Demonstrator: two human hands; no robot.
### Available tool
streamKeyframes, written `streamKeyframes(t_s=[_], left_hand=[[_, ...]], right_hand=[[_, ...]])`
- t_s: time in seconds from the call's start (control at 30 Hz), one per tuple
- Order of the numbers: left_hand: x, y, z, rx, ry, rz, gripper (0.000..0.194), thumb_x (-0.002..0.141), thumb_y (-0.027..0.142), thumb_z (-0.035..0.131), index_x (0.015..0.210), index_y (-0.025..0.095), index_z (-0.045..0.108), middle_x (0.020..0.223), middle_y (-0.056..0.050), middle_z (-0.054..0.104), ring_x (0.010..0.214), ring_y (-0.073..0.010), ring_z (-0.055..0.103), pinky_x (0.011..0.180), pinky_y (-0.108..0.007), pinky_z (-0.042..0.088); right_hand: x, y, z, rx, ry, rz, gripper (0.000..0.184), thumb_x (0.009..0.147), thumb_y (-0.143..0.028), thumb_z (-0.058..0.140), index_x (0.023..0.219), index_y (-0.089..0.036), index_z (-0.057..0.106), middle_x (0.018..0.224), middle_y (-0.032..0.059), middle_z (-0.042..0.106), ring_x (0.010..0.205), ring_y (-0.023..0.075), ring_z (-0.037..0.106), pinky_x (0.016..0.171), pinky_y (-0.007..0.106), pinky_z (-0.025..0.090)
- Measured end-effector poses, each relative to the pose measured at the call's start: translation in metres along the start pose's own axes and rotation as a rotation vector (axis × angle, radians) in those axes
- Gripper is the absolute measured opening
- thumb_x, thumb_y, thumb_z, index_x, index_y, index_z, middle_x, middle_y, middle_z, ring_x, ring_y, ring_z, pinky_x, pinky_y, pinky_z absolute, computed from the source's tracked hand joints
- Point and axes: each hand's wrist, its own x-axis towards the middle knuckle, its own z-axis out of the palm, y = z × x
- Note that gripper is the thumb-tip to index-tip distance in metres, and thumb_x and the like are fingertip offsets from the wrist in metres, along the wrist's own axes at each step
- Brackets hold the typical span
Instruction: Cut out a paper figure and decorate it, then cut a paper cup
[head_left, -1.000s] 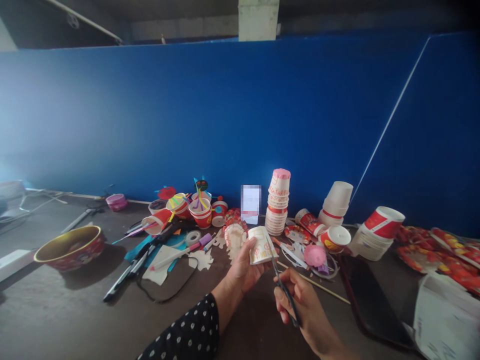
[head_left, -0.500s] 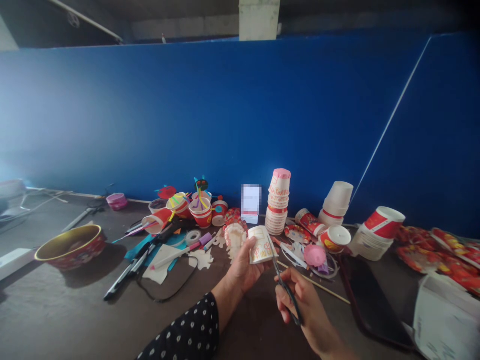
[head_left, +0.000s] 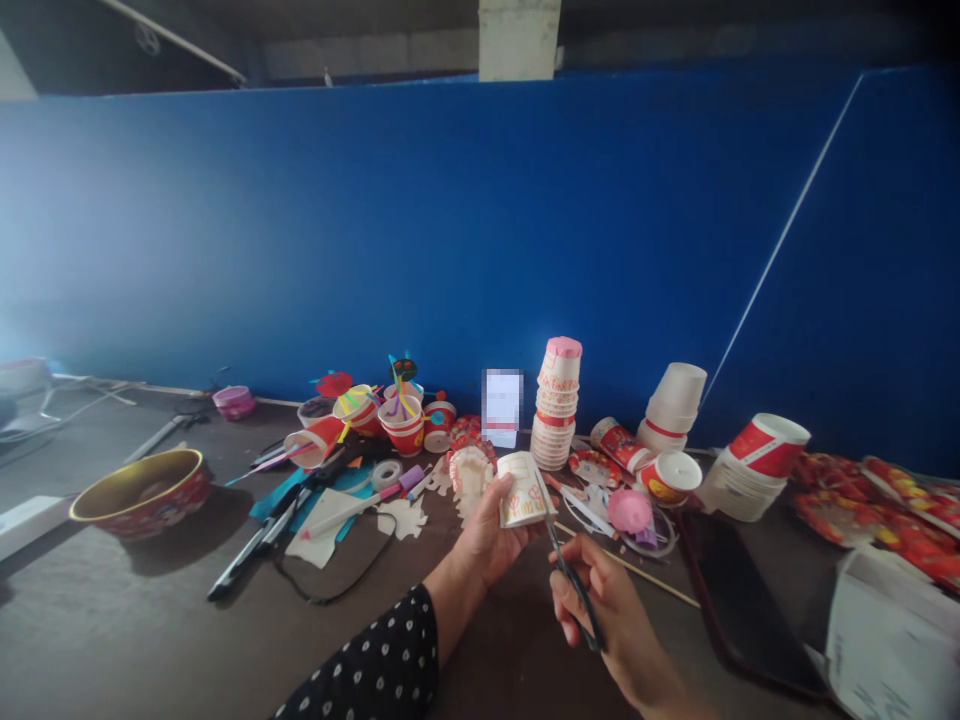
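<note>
A white paper cup [head_left: 520, 495] with orange and pink writing and drawn hearts is gripped in my left hand [head_left: 489, 540], thumb across its side. My right hand [head_left: 596, 600] has its fingers closed through the handles of dark scissors [head_left: 576, 585]. Their blades reach up against the cup's right side. Whether the blades are cutting into the paper there, I cannot tell. Just behind the cup stands a tall stack of paper cups [head_left: 555, 405] with a pink top.
To the left are a gold-rimmed bowl [head_left: 142, 500], red cups with coloured strips [head_left: 403, 430], a tape roll [head_left: 387, 474] and paper scraps [head_left: 405, 517]. On the right lie a wooden stick [head_left: 660, 580], a pink round piece [head_left: 630, 511], a dark phone [head_left: 750, 600] and cup stacks [head_left: 750, 470].
</note>
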Motion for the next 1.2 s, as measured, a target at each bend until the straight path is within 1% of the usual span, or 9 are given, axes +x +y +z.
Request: streamKeyframes(t_s=[0.1, 0.33, 0.6, 0.8, 0.93, 1.2], left_hand=[[0.0001, 0.0007, 0.0002, 0.006, -0.006, -0.006, 0.036, 0.078, 0.036, 0.052, 0.098, 0.008, 0.06, 0.09, -0.013, 0.065, 0.076, -0.0204, 0.061, 0.063, -0.029, 0.044], [0.0009, -0.0004, -0.0016, 0.009, -0.052, 0.013, 0.035, 0.078, 0.038, 0.052, 0.098, 0.009, 0.059, 0.093, -0.012, 0.064, 0.074, -0.0191, 0.06, 0.06, -0.028, 0.043], [0.0015, -0.0004, -0.0029, 0.0, -0.049, 0.017, 0.035, 0.078, 0.037, 0.052, 0.098, 0.01, 0.06, 0.092, -0.012, 0.065, 0.073, -0.0193, 0.061, 0.06, -0.029, 0.043], [0.001, 0.001, -0.0016, -0.007, -0.024, 0.017, 0.034, 0.077, 0.036, 0.054, 0.099, 0.01, 0.059, 0.094, -0.012, 0.065, 0.076, -0.0203, 0.061, 0.063, -0.029, 0.044], [0.0003, 0.0021, 0.0003, -0.012, -0.005, 0.015, 0.034, 0.077, 0.035, 0.053, 0.099, 0.009, 0.059, 0.093, -0.012, 0.065, 0.075, -0.0201, 0.062, 0.063, -0.03, 0.045], [-0.0005, 0.0023, 0.0023, -0.012, 0.012, 0.008, 0.034, 0.076, 0.035, 0.055, 0.098, 0.01, 0.059, 0.092, -0.012, 0.065, 0.075, -0.0196, 0.061, 0.065, -0.03, 0.045]], right_hand=[[-0.0003, 0.0, -0.0002, -0.006, -0.013, 0.001, 0.042, 0.069, -0.051, 0.066, 0.081, -0.019, 0.042, 0.055, -0.0074, 0.049, 0.042, 0.0054, 0.041, 0.04, 0.018, 0.032], [0.0014, 0.0045, -0.0015, -0.026, -0.006, 0.013, 0.045, 0.068, -0.056, 0.064, 0.079, -0.018, 0.043, 0.049, -0.0095, 0.045, 0.036, 0.0028, 0.035, 0.036, 0.016, 0.029], [0.0032, 0.0044, -0.0025, -0.047, -0.013, 0.009, 0.043, 0.069, -0.057, 0.062, 0.076, -0.018, 0.046, 0.046, -0.0112, 0.041, 0.033, 0.001, 0.03, 0.033, 0.014, 0.025], [0.0032, 0.0069, -0.0025, -0.098, -0.009, 0.015, 0.044, 0.07, -0.058, 0.06, 0.075, -0.017, 0.046, 0.044, -0.0117, 0.041, 0.032, 0.0008, 0.029, 0.032, 0.014, 0.025], [0.003, 0.0088, -0.0031, -0.121, -0.016, 0.002, 0.041, 0.073, -0.057, 0.058, 0.076, -0.018, 0.046, 0.045, -0.0115, 0.041, 0.032, 0.0012, 0.031, 0.033, 0.013, 0.027], [0.002, 0.0049, 0.0009, -0.14, -0.004, 0.012, 0.039, 0.073, -0.054, 0.059, 0.071, -0.018, 0.044, 0.042, -0.0115, 0.042, 0.03, 0.0016, 0.033, 0.032, 0.014, 0.028]])
